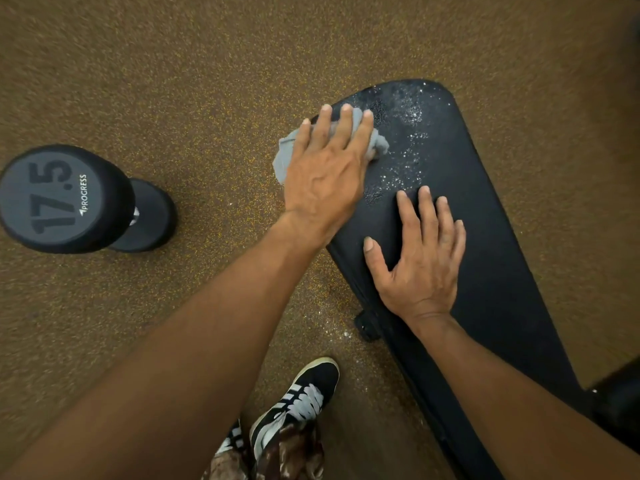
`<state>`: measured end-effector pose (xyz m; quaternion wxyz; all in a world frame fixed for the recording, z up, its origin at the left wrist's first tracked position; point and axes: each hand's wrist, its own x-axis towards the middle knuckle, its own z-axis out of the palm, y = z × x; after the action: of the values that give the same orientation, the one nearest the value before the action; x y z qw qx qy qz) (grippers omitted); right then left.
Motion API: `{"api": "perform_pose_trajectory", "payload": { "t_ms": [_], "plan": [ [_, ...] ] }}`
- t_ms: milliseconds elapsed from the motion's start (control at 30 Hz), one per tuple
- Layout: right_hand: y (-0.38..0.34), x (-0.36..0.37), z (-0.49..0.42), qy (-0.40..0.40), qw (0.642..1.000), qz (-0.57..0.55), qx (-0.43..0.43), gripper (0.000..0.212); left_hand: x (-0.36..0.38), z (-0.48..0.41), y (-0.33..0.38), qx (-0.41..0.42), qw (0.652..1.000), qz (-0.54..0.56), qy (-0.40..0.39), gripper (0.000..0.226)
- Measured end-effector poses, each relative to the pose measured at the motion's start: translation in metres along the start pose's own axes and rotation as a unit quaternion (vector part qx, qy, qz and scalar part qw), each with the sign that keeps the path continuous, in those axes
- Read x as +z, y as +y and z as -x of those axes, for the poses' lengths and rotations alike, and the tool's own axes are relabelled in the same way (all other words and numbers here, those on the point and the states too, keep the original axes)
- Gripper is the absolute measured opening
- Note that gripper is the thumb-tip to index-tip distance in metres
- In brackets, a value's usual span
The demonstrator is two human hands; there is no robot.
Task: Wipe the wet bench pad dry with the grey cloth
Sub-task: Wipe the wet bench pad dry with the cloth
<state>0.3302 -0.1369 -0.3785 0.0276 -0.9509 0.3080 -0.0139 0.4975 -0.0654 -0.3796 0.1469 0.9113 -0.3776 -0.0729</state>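
A long black bench pad [491,209] runs from the upper middle to the lower right. Water droplets [412,133] glisten over its far end. My left hand [329,168] lies flat with straight fingers on the crumpled grey cloth [284,157], pressing it onto the pad's far left edge. Part of the cloth hangs off the pad's side, and most of it is hidden under my hand. My right hand [419,258] rests flat on the pad nearer to me, fingers spread, holding nothing.
A black 17.5 dumbbell [79,199] lies on the brown speckled rubber floor [207,81] at the left. My black and white shoes [298,403] stand by the bench's near side. A black bench part [367,327] sticks out below the pad.
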Motion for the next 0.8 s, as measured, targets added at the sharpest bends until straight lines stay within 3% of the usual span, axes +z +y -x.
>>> {"api": "perform_pose_trajectory", "payload": {
  "t_ms": [200,267,367,433,600,700,800],
  "plan": [
    [0.002,0.000,0.000,-0.003,1.000,-0.002,0.000,0.076,0.002,0.036,-0.033,0.190,0.981,-0.027,0.019,0.045],
    [0.001,-0.001,0.000,-0.004,1.000,-0.003,0.001,0.076,-0.001,0.032,-0.043,0.180,0.983,-0.031,0.025,0.045],
    [0.000,-0.001,-0.001,-0.001,1.000,-0.001,0.003,0.076,-0.005,0.003,-0.022,0.059,0.998,0.029,0.019,0.046],
    [0.001,0.000,-0.001,-0.001,1.000,-0.001,0.001,0.076,-0.003,-0.011,0.000,0.024,0.999,0.043,0.004,0.049],
    [0.003,0.001,-0.001,0.003,1.000,-0.021,-0.002,0.077,0.007,0.014,0.013,0.143,0.989,0.027,-0.012,0.052],
    [0.003,0.001,-0.001,0.010,0.999,-0.032,0.000,0.077,-0.011,0.021,0.001,0.155,0.971,0.172,-0.053,0.049],
    [0.002,-0.001,-0.002,0.007,0.999,-0.035,0.002,0.077,-0.036,0.010,-0.003,0.013,0.898,0.439,-0.038,0.041]
  ]
}}
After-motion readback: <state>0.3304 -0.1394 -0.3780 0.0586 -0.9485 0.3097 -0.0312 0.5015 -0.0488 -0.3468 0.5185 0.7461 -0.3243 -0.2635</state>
